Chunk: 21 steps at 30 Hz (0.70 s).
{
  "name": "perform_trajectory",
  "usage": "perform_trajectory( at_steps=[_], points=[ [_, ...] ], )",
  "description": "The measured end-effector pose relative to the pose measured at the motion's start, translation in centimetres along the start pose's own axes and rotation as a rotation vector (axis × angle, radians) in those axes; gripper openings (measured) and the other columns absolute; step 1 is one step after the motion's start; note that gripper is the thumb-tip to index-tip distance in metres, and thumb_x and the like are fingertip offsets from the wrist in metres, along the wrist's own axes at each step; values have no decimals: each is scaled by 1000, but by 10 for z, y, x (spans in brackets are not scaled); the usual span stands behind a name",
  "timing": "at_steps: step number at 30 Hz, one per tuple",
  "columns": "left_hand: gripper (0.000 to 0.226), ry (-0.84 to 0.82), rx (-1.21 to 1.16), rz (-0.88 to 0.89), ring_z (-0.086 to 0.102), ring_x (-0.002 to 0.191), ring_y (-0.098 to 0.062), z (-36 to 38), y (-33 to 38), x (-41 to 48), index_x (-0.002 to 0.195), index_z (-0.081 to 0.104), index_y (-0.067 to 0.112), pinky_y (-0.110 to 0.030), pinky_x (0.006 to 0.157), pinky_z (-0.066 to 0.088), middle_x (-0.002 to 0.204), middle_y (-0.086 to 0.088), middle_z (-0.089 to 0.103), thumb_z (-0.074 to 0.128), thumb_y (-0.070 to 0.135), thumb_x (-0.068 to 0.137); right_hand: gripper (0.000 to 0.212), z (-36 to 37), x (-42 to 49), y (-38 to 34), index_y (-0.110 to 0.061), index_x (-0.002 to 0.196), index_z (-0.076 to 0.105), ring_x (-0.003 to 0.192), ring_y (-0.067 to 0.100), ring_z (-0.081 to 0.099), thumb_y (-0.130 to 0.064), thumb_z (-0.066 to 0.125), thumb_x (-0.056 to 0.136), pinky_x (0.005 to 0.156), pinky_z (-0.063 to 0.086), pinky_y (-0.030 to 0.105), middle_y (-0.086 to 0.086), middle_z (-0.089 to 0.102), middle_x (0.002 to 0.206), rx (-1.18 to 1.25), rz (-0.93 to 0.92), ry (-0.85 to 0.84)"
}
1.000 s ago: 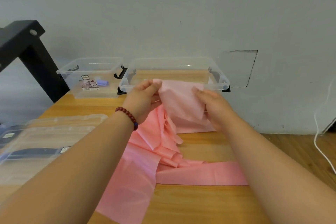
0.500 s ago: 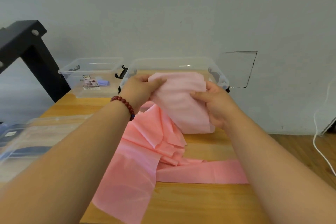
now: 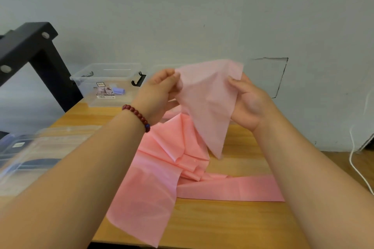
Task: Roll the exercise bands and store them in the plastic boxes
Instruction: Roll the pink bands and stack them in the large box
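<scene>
1. As the person lifts one end of the pink exercise band higher than a second ago, the left hand and right hand each pinch an edge, fingers clamped on it.
2. The rest trails over the wooden table; rolling seems barely begun.
3. The clear plastic box behind carries a sticker, its writing too small to read.

A plain indoor workroom: a bare pale wall with a patched square, a wooden surface, a clear storage box far left, a black metal frame, and a white cable right.
</scene>
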<state>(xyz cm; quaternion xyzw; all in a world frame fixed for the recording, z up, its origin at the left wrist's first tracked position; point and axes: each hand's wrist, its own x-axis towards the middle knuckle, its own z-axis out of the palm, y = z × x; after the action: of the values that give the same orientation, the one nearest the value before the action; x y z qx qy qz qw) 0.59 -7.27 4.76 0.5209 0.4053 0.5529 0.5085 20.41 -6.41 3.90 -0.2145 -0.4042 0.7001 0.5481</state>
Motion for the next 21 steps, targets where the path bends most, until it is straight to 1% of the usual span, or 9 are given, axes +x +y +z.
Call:
perform_trajectory(
  at_steps=[3,5,6,8,10,12,15,18,21],
  points=[
    [18,-90,-64,-18,67,82,-11,1,9,2,110,63,27,-30,67,57,99,5,70,48,22,101,48,4,1,-3,-24,134,50,104,28,66,3,43,95,85,56,46,8,67,120,-54,6,-75],
    [17,-155,-12,-103,69,78,-11,0,6,-1,108,65,18,-26,61,57,95,2,72,56,22,94,54,4,3,-2,-23,136,49,98,27,68,8,45,92,80,58,44,10,67,118,-140,36,-1],
    [20,-177,21,-166,70,76,-11,-2,2,-3,104,66,13,-26,60,58,92,0,73,62,23,88,50,4,4,-1,-19,132,52,91,25,70,10,45,92,74,59,39,11,68,111,-171,51,51],
    [33,-173,61,-263,71,82,-15,-6,-11,-6,104,68,7,-31,75,60,95,-5,74,69,23,76,36,3,5,3,-9,123,56,77,20,71,9,45,94,63,59,31,12,68,99,-210,91,154],
    [29,-104,38,-278,71,83,-17,-10,-22,-7,105,67,3,-33,81,58,94,-7,74,68,19,81,29,0,5,8,-4,122,55,71,18,70,5,46,95,58,57,28,11,69,90,-185,143,225],
    [15,-21,-39,-257,70,77,-16,-11,-27,-7,100,67,5,-30,75,58,89,-7,73,61,17,92,24,-4,1,15,-11,119,55,68,16,68,-4,50,97,54,57,28,6,69,84,-183,225,235],
    [15,-11,-93,-229,69,79,-17,-10,-30,-8,103,66,9,-30,76,58,91,-7,72,53,12,97,16,-10,-9,27,-15,108,60,75,21,67,-15,60,92,67,60,41,4,67,87,-258,403,190],
    [23,-87,-105,-208,70,84,-20,-10,-28,-11,110,65,13,-37,81,57,97,-7,73,50,3,96,23,-15,-13,34,-17,108,62,74,19,69,-3,61,89,61,60,35,3,70,86,-204,329,206],
    [33,-126,-105,-187,71,87,-21,-9,-25,-13,114,63,21,-40,84,56,101,-6,73,47,-2,95,40,-13,-8,32,-19,123,57,80,17,67,5,54,92,59,58,30,5,68,102,-152,148,237]
  ],
)
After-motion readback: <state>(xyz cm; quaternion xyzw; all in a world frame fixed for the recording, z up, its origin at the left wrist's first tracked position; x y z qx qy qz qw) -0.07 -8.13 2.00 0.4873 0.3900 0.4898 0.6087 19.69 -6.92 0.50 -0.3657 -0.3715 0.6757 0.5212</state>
